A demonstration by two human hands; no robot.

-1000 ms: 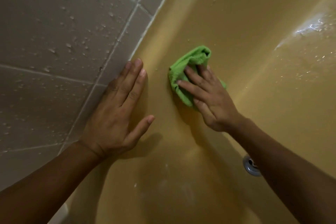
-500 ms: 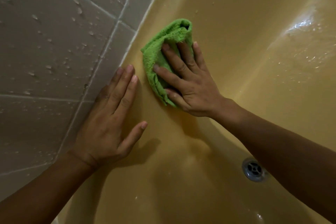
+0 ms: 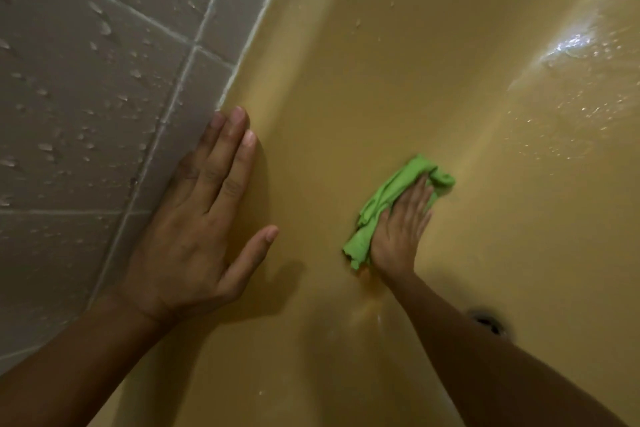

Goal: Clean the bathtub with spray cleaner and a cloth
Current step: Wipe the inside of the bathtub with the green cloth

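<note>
**Flat palm drives green cloth across the tub's side**

Nearest you, your left hand (image 3: pixel 194 229) lies flat on the upper edge of the yellow bathtub (image 3: pixel 381 80), just where it meets the tiled wall (image 3: pixel 86 80). Its fingers are straight and together with the thumb out, and it holds nothing. It looks placed as a brace while you lean in.

Further in, your right hand (image 3: pixel 398 236) presses the bunched green cloth (image 3: pixel 388 198) against the tub's sloping inner side. The fingers stretch out over the cloth rather than curl round it, probably to spread pressure for wiping.

The drain (image 3: pixel 488 321) peeks out from behind your right forearm. Beyond, a wet gleam marks the far slope, and droplets cling to the grey tiles.

The spray cleaner is out of view. No brand, label or writing can be read.
</note>
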